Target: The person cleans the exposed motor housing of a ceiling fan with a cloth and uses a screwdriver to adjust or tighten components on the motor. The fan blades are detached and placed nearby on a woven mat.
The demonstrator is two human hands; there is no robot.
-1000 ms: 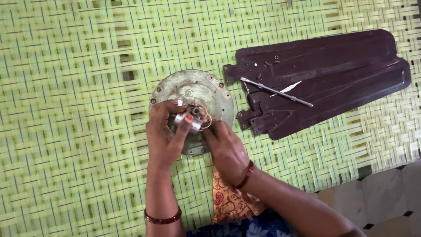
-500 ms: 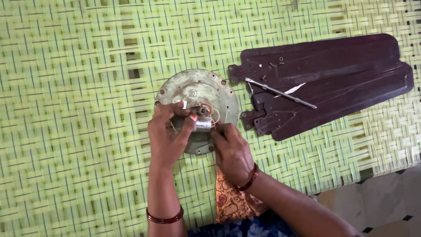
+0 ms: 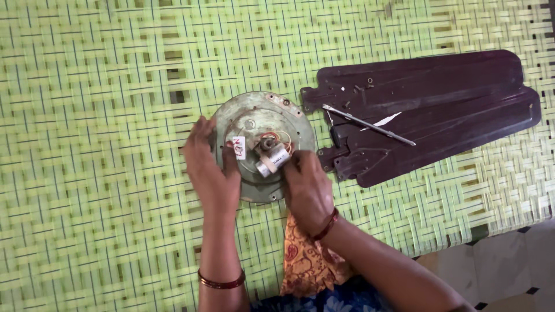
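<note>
A round, worn grey-green motor housing point(image 3: 260, 118) of a ceiling fan lies flat on a woven green-yellow mat point(image 3: 92, 86), roughly in the middle of the view. The left hand point(image 3: 211, 170) rests on the housing's left near edge, palm down, fingers spread loosely over the rim and a small white label point(image 3: 239, 148); its grip is apart, pressing on the metal rather than clamped around anything. The right hand point(image 3: 306, 188) sits at the right near edge of the housing with its fingers curled together, the fingertips touching a small pale cylinder point(image 3: 273, 159) that lies at the hub beside a few thin wires point(image 3: 283, 137). Whether the cylinder is truly pinched or only touched cannot be told.

Just right of the housing, dark brown fan blades point(image 3: 428, 110) lie stacked on the mat, reaching far right. A slim metal screwdriver point(image 3: 370, 124) rests across them at a slant, with a white scrap point(image 3: 386, 120) under it. Each wrist wears a dark red bangle point(image 3: 221, 283). A patterned orange cloth point(image 3: 306, 260) shows near the person's body, between the forearms.
</note>
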